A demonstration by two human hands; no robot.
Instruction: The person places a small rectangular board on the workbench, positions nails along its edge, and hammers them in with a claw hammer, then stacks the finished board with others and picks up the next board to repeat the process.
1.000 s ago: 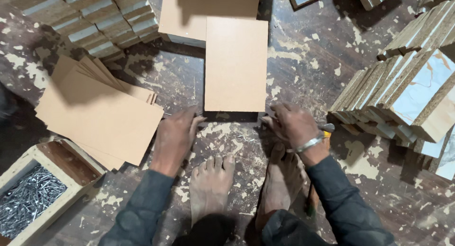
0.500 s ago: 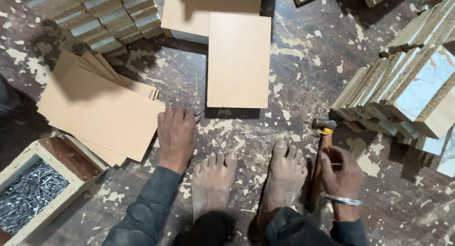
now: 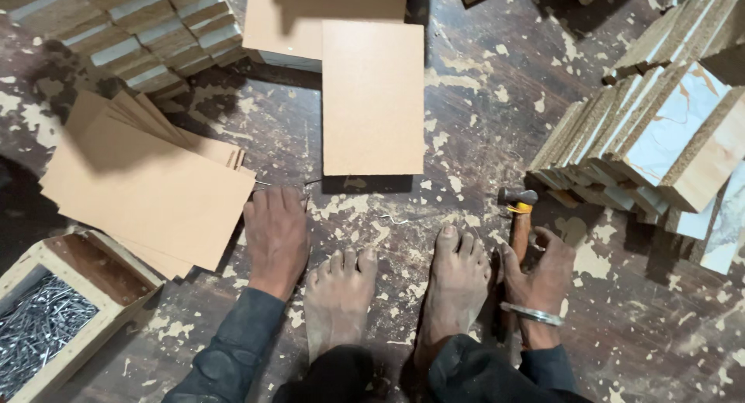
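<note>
Hammer [image 3: 518, 217] lies on the paint-flecked wooden floor [image 3: 481, 100], head pointing away from the person, wooden handle running back under the right hand [image 3: 543, 267]. Right hand is wrapped over the handle, fingers curled on it; grip looks closed, though the lower handle is hidden by the hand and the right foot [image 3: 454, 283], so firmness is hard to judge. Metal bangle [image 3: 531, 314] on that wrist.

Left hand [image 3: 275, 236] is flat on the floor, palm down, fingers together, holding nothing; it sits just beside the near corner of a fanned stack of thin brown boards [image 3: 147, 186].

Left foot [image 3: 337, 298] is bare, between the two hands. Single brown board [image 3: 372, 96] lies flat ahead of the feet. Wooden box of nails [image 3: 46, 325] at lower left. Laminate-faced chipboard pieces [image 3: 660, 139] leaning in a row at right, near the hammer head.
</note>
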